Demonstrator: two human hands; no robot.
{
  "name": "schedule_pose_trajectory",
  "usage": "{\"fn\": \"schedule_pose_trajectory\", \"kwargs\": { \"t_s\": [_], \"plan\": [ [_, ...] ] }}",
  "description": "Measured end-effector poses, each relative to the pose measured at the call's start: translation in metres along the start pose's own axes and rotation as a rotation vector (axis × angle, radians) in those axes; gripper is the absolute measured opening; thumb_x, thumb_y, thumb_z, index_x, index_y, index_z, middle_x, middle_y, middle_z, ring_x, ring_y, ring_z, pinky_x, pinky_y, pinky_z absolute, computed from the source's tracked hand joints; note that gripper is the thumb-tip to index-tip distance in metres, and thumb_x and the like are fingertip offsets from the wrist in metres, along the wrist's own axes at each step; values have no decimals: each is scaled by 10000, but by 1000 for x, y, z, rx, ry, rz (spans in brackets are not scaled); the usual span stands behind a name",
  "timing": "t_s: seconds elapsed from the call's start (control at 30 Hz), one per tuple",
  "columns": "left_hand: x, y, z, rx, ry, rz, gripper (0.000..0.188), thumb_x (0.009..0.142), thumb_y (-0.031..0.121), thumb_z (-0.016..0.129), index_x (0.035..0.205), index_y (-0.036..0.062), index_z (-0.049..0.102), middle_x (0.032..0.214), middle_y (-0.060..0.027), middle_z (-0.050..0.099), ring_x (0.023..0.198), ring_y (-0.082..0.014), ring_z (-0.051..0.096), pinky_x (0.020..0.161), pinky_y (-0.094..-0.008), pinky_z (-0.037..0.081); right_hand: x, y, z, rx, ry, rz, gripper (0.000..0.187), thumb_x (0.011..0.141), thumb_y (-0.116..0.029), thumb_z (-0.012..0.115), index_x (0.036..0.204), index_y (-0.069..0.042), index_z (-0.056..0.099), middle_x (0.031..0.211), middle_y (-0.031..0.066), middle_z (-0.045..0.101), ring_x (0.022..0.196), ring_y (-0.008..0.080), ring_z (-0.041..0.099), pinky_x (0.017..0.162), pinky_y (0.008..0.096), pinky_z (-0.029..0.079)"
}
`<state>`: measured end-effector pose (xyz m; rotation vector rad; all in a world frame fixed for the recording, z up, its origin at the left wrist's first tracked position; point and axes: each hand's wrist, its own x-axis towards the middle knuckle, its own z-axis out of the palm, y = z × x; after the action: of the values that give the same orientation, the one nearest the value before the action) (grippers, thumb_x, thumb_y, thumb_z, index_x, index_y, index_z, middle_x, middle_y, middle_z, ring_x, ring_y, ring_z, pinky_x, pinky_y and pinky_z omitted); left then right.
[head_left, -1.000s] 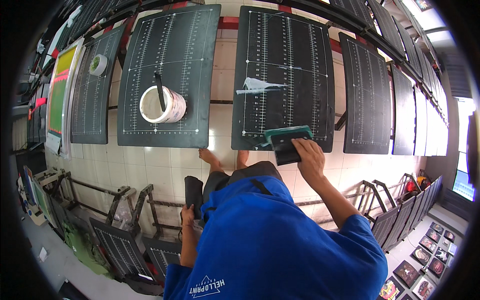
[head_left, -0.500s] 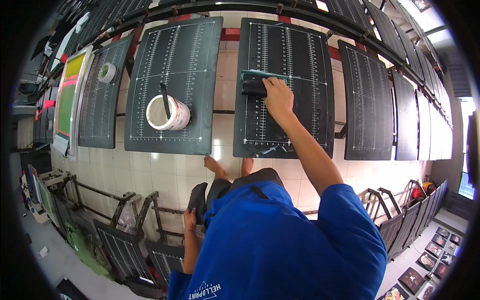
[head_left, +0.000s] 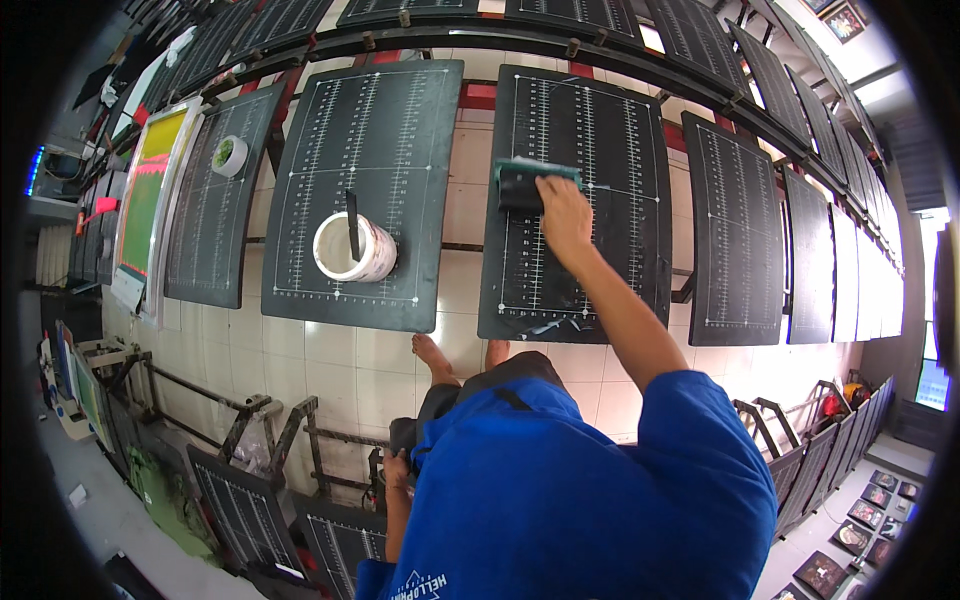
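My right hand presses a dark squeegee with a teal edge flat on a black ruled board, in its upper-left part. A wet streak shows near that board's near edge. My left hand hangs low by my hip, against a dark object; its grip is hidden by my blue shirt. On the neighbouring black board to the left stands a white bucket with a dark stick in it.
More black ruled boards run in a row to both sides over a tiled floor. A tape roll lies on a board at the left, beside a yellow-green screen frame. Metal racks stand behind me.
My right hand has pushed the squeegee from the board's near edge up to its far part. The left hand has stayed by my hip.
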<state>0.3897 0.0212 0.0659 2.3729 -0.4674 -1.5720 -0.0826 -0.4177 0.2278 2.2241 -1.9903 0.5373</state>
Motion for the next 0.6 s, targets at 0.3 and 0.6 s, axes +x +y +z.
{"fn": "schedule_pose_trajectory", "kwargs": {
  "t_s": [0.3, 0.6],
  "plan": [
    [11, 5, -8, -27, 147, 64, 464, 948, 125, 624, 1340, -98, 513, 1308, -222, 605, 1150, -301, 614, 989, -374, 469, 55, 8, -17, -11, -182, 58, 406, 769, -14, 644, 1160, -114, 695, 1125, 54, 657, 1083, 265, 614, 909, 404, 534],
    [-1, -19, -2, -215, 104, 156, 284, 946, 83, 612, 1199, -45, 621, 1068, -133, 700, 936, -246, 661, 853, -347, 509, 129, 54, 0, -34, -137, 65, 373, 792, -25, 623, 1129, -153, 721, 1107, 46, 676, 1049, 266, 645, 887, 414, 545]
  ]
}}
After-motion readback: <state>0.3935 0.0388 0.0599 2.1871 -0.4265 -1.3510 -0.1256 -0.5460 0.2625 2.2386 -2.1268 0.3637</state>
